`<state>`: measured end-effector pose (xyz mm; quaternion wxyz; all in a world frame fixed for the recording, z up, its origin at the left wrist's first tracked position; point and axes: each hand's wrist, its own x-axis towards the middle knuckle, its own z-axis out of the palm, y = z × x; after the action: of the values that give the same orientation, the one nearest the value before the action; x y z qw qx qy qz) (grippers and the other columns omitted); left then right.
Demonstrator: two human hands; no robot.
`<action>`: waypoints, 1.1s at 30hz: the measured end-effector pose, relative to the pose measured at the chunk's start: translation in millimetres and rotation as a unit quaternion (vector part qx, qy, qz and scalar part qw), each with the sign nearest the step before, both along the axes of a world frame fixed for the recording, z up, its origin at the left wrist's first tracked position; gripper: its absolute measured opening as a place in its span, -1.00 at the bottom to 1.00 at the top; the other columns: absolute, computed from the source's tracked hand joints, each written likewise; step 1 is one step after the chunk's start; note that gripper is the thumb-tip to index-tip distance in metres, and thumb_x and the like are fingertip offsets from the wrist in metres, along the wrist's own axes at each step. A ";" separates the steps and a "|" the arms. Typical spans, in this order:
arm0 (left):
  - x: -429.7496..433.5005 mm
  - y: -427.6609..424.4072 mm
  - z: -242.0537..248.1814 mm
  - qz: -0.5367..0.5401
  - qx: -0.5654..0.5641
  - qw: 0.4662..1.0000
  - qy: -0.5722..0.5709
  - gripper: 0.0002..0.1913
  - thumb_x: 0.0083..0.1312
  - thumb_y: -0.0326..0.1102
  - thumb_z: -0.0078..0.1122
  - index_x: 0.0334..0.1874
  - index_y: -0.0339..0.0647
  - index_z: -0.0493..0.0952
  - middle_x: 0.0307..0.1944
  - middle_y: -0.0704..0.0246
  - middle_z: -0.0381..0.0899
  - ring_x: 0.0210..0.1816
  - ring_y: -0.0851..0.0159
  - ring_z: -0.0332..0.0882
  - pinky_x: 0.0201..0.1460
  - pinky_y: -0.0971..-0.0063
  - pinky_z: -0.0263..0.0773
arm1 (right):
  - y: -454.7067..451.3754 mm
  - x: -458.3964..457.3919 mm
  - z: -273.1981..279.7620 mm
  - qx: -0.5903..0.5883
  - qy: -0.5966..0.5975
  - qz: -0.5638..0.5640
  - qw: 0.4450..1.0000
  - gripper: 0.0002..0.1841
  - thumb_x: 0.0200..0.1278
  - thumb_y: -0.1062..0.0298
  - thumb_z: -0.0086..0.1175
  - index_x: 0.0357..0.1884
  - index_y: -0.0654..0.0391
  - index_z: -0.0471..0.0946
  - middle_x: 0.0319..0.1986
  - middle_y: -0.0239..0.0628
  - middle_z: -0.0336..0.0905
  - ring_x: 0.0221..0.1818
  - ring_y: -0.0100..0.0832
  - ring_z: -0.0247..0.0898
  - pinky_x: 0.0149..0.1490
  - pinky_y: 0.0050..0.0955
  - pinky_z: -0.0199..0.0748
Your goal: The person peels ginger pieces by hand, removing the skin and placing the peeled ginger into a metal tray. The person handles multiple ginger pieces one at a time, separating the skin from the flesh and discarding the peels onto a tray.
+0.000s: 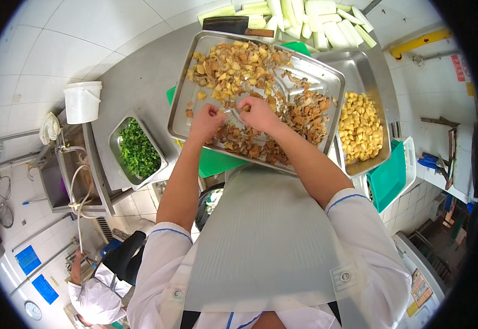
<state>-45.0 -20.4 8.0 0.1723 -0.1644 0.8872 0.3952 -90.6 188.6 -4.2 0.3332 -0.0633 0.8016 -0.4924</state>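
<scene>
Both of my hands are over a large stainless steel tray (181, 111), close together near its middle. My left hand (208, 119) has its fingers curled at their tips; whether it pinches something is too small to tell. Between the fingers of my right hand (257, 112) shows a yellowish piece of food. Yellow chunks (226, 76) mixed with brown pieces lie in the tray's upper left. Brown shredded pieces (307, 117) spread over its right and lower parts. A green cutting board (218, 162) shows under the tray's near edge.
A cleaver (226, 24) and cut pale green vegetable pieces (333, 24) lie behind the tray. On the right is a deep pan (377, 103) of yellow cubes; on the left, a pan (117, 164) of chopped greens and a white bucket (82, 103). A co-worker (99, 296) is at lower left.
</scene>
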 end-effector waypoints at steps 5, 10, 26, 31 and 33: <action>-7.1 39.8 45.6 -0.025 0.134 0.987 0.082 -0.67 0.38 -0.19 0.37 0.05 -0.26 0.65 -0.13 0.31 0.79 -0.09 0.31 0.72 0.03 0.34 0.60 | -0.3 -1.0 7.5 -0.407 -0.381 -0.215 0.802 -0.78 0.59 0.18 0.11 0.02 0.09 0.62 -0.06 -0.33 0.71 -0.04 -0.39 0.69 0.06 -0.28 0.71; -18.8 47.5 78.8 -0.064 0.097 0.967 0.229 -0.72 0.43 -0.21 0.36 0.03 -0.27 0.68 -0.02 0.24 0.79 0.02 0.28 0.75 0.13 0.37 0.60 | 23.8 -4.5 7.1 -0.538 -0.409 -0.222 0.703 -0.70 0.60 0.14 0.10 0.06 0.16 0.65 -0.01 -0.16 0.73 0.01 -0.28 0.70 0.15 -0.35 0.74; 41.8 -5.2 -6.8 -0.205 -0.175 0.956 0.116 -0.69 0.21 -0.41 0.35 0.03 -0.16 0.66 0.13 0.08 0.55 0.21 -0.16 0.55 0.24 -0.02 0.55 | 406.6 30.0 6.3 0.208 0.023 -0.464 0.861 -0.45 0.55 0.12 0.18 0.39 0.30 0.53 0.15 0.01 0.68 0.18 -0.14 0.63 0.22 -0.29 0.71; 36.8 2.4 -6.8 -0.215 -0.175 0.958 0.075 -0.70 0.22 -0.43 0.31 0.02 -0.14 0.66 0.08 0.07 0.55 0.17 -0.19 0.56 0.23 -0.03 0.54 | 321.4 27.6 15.6 0.372 0.242 -0.250 0.861 -0.52 0.44 0.24 0.26 0.32 0.25 0.60 0.09 0.10 0.73 0.14 -0.04 0.69 0.16 -0.18 0.70; 37.5 3.6 -8.7 -0.226 -0.184 0.953 0.087 -0.69 0.23 -0.45 0.28 0.04 -0.13 0.65 0.07 0.07 0.55 0.15 -0.20 0.56 0.23 -0.04 0.53 | 241.4 24.1 11.0 0.130 0.263 -0.216 0.931 -0.62 0.41 0.36 0.26 0.23 0.13 0.67 0.05 0.01 0.76 0.00 -0.02 0.74 0.15 -0.17 0.69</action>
<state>-7.5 -16.8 -0.7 0.1462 0.0460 0.9700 0.1887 -66.5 429.9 6.8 0.0007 0.0280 0.9117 -0.4100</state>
